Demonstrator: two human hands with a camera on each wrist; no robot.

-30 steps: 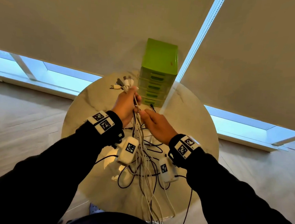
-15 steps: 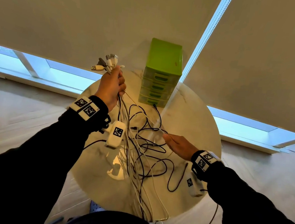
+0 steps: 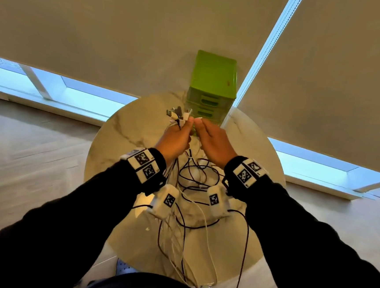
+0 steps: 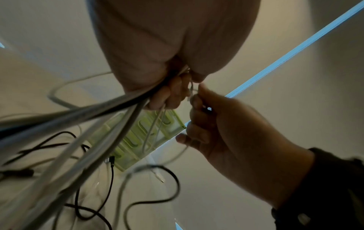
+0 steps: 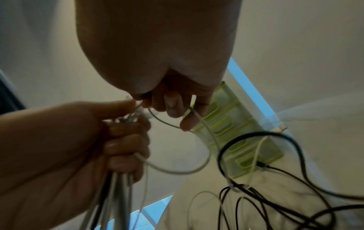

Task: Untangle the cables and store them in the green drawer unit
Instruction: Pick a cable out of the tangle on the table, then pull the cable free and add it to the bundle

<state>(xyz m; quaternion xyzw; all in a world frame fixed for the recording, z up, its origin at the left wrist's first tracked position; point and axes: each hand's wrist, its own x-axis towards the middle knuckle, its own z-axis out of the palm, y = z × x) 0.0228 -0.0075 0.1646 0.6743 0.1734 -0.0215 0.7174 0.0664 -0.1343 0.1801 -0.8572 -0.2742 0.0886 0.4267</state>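
Observation:
My left hand point(image 3: 181, 131) grips a bundle of white and black cables point(image 4: 110, 107), held above the table with their plugs point(image 3: 177, 116) sticking out of the top of the fist. Right beside it, my right hand point(image 3: 200, 127) pinches one thin white cable point(image 5: 199, 118) that loops out of the left fist point(image 5: 126, 140). The green drawer unit point(image 3: 212, 83) stands just behind both hands with its drawers closed. Loose black cable loops point(image 3: 195, 174) lie on the table under my wrists, and the bundle's tails hang over the near edge.
The round marble table point(image 3: 124, 142) carries everything. Roller blinds with a bead chain point(image 3: 261, 56) hang right behind the drawer unit. Wood floor surrounds the table. A black plug point(image 4: 112, 161) lies in front of the unit's lowest drawer.
My left hand came down and right from its raised spot with the bundle. My right hand rose from over the table to meet it and took hold of a white cable.

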